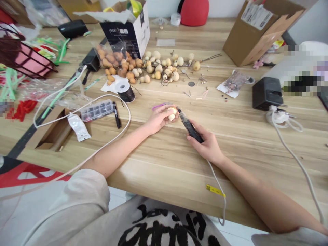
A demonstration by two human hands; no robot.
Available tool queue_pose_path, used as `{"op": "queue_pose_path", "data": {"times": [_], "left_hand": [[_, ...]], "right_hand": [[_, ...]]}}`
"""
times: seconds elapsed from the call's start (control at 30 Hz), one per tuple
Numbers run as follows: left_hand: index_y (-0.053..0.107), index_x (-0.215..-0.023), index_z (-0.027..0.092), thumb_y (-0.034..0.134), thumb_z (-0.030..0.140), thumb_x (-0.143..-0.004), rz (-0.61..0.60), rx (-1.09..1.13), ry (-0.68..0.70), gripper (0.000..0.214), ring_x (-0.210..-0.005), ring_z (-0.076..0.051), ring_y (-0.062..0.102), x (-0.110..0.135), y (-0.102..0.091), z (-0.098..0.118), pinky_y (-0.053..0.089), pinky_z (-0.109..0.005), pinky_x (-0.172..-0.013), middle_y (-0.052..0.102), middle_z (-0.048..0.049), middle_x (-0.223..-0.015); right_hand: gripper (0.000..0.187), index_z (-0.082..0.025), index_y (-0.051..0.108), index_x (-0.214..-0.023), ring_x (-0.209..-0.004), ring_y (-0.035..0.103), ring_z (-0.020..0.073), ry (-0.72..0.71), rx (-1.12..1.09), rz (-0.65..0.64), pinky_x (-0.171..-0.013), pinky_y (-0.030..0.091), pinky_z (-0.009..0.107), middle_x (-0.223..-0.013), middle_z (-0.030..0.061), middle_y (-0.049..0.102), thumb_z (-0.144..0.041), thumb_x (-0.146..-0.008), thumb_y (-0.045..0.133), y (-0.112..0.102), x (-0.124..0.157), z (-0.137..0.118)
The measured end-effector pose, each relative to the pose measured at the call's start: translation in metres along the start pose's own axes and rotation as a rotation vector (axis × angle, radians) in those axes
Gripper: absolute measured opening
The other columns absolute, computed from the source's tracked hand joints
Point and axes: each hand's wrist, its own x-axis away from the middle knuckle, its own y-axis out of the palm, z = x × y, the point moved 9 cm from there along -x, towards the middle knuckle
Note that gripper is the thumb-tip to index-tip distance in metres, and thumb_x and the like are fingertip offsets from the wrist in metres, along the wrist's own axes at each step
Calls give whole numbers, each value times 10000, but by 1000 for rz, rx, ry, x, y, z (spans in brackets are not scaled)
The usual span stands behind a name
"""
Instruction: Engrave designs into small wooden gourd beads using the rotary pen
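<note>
Between the fingers of my left hand point(159, 120) is a small pale gourd point(172, 117), two-lobed, held just above the table. My right hand point(207, 142) is wrapped round a black rotary tool point(191, 128), whose tip points up and left at the gourd. Whether the tip touches the gourd is too small to tell. From the tool's rear end a white cord point(216, 179) with a yellow tag point(215, 190) hangs over the table's front edge. A purple strip point(161, 105) lies just beyond my left hand.
Beyond my hands lie several pale gourds point(175, 76) and brown gourds point(110, 70). To the left are a spool of black cord point(127, 94), a black marker point(117, 115) and a compartment box point(98, 111). A black adapter point(267, 94) and cardboard box point(246, 37) stand right.
</note>
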Motion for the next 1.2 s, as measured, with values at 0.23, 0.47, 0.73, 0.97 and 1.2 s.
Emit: {"op": "queue_pose_path", "data": {"times": [0.23,0.47,0.73,0.97,1.2], "left_hand": [[626,-1007,138,747,147,-769,-3,9,1,268,-746,-122,709,1,1,1,557,-287,-784,727,-22,-826],[626,-1003,143,740,150,-781,-6,11,0,251,-744,-116,713,1,1,1,559,-276,-769,728,-18,-826],[624,-999,141,761,159,-761,-8,11,2,275,-748,-113,711,1,2,1,563,-281,-788,727,-16,-824],[620,-1002,144,758,158,-761,-12,15,-3,278,-734,-112,710,1,2,1,562,-270,-768,729,-13,-815],[620,-1003,143,769,173,-755,-7,-1,4,290,-728,-104,706,0,1,1,563,-271,-770,723,-7,-818]], "right_hand": [[634,-138,507,-1465,-953,722,281,35,-45,-27,-976,562,530,-1004,97,749,-300,-864,626,2,0,3],[629,-161,511,-1466,-920,723,277,34,-37,-28,-928,588,513,-964,87,747,-308,-865,626,2,0,3],[627,-172,512,-1464,-925,719,268,29,-29,-33,-951,575,510,-979,82,745,-302,-861,623,2,0,1],[655,-172,513,-1459,-904,715,244,-7,-17,-39,-922,574,450,-989,77,745,-241,-816,617,1,0,-1],[670,-180,496,-1474,-895,707,237,-25,-18,-50,-905,575,438,-984,75,741,-240,-818,617,1,0,-2]]}}
